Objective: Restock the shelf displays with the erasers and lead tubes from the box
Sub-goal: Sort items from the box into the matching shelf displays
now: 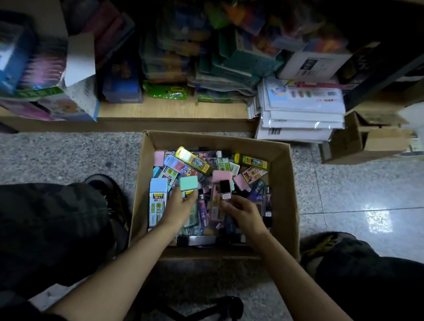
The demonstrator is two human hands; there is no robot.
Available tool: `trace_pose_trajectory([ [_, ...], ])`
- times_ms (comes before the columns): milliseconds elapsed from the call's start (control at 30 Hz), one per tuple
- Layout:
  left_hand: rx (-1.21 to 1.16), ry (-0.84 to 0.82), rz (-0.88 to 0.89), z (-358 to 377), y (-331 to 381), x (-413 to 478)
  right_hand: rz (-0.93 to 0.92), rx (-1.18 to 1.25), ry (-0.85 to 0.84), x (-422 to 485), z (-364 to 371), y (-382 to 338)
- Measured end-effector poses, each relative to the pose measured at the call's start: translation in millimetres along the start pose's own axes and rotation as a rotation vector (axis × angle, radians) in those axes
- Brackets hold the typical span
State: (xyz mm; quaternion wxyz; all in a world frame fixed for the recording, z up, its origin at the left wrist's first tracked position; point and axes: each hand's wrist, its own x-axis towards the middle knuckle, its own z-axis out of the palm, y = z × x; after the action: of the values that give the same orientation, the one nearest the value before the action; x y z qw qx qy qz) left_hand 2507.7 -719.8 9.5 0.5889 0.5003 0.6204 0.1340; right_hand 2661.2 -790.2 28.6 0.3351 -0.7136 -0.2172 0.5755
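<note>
Inside open brown cardboard box (pixel 284 188) on speckled floor (pixel 59 157): left hand (pixel 179 205) fingers clamped on mint-green rectangular eraser (pixel 189 183); right hand (pixel 243 214) fingers clamped on small black lead tube (pixel 225 191), just right of it.

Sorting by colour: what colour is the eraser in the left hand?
Mint green eraser, gripped by the left hand; head view.

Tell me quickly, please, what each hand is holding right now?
Left hand: grips a mint-green eraser.
Right hand: pinches a small black case.
</note>
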Motion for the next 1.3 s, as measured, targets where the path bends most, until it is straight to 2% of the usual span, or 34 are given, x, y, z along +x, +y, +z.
trace_pose_trajectory([
  [167,-0.371,-0.121,-0.016,11.7,54.2,-7.0,-0.161,0.114,-0.016,-18.2,2.9,-53.4],
  [300,-0.372,-0.118,0.149,8.3,90.2,-19.7,-0.258,0.09,0.093,-38.8,-3.7,-90.8],
  [433,-0.451,-0.159,0.247,-0.8,128.6,-35.4,-0.355,-0.069,0.209,-56.8,-13.2,-126.3],
  [600,-0.472,-0.181,0.396,-24.2,182.3,-47.3,-0.404,0.177,0.142,-76.6,-32.1,-172.4],
  [900,-0.455,-0.111,0.604,-99.4,283.9,-70.2,-0.78,0.102,0.258,-114.9,-71.0,-289.4],
  [1033,-0.444,-0.1,0.72,-124.6,325.0,-79.4,-0.91,0.062,0.36,-124.7,-98.4,-353.3],
  [1133,-0.496,-0.089,0.772,-135.9,346.3,-83.7,-1.028,-0.086,0.509,-124.7,-125.0,-389.9],
  [1233,-0.586,-0.116,0.8,-138.1,359.9,-87.1,-1.05,-0.277,0.649,-118.8,-160.0,-411.0],
  [1300,-0.6,-0.147,0.815,-136.5,365.0,-89.1,-1.037,-0.293,0.709,-109.1,-183.8,-413.3],
])
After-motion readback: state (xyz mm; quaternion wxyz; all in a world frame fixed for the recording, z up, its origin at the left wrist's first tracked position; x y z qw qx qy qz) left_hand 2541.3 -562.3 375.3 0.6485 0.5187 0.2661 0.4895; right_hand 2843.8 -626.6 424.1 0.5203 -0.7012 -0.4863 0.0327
